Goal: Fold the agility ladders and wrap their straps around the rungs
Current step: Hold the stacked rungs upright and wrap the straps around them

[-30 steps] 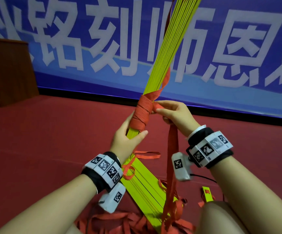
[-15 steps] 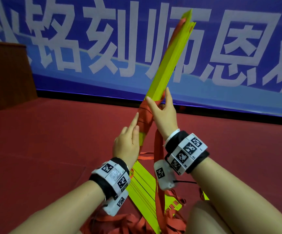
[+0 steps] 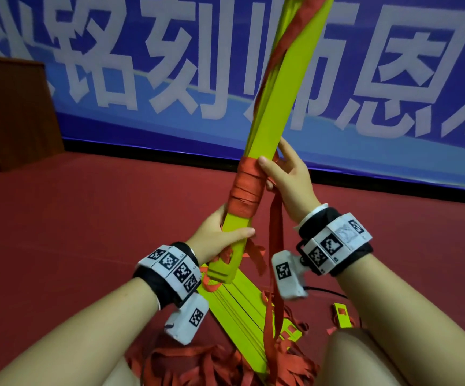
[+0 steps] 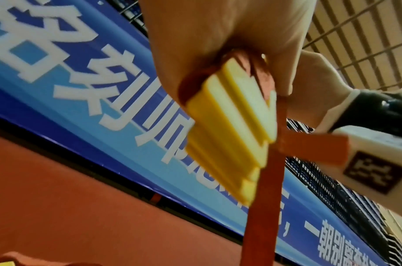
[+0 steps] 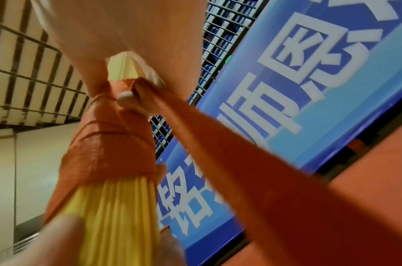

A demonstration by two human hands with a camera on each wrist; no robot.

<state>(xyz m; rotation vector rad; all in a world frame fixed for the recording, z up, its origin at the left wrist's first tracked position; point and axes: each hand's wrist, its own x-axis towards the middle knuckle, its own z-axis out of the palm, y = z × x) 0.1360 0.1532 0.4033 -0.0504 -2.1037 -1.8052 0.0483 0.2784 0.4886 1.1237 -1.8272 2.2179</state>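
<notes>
Red carpet floor [image 3: 86,246] runs to a blue banner [image 3: 142,79] with white characters on the far wall. Left hand [image 3: 214,238] grips the yellow rung bundle [image 3: 278,112] low; right hand [image 3: 287,174] pinches the orange strap [image 3: 277,232] at the wrapped band [image 3: 245,188]. Since half a second ago, the left hand's fingers have closed round it, and the bundle reaches out of frame.
</notes>
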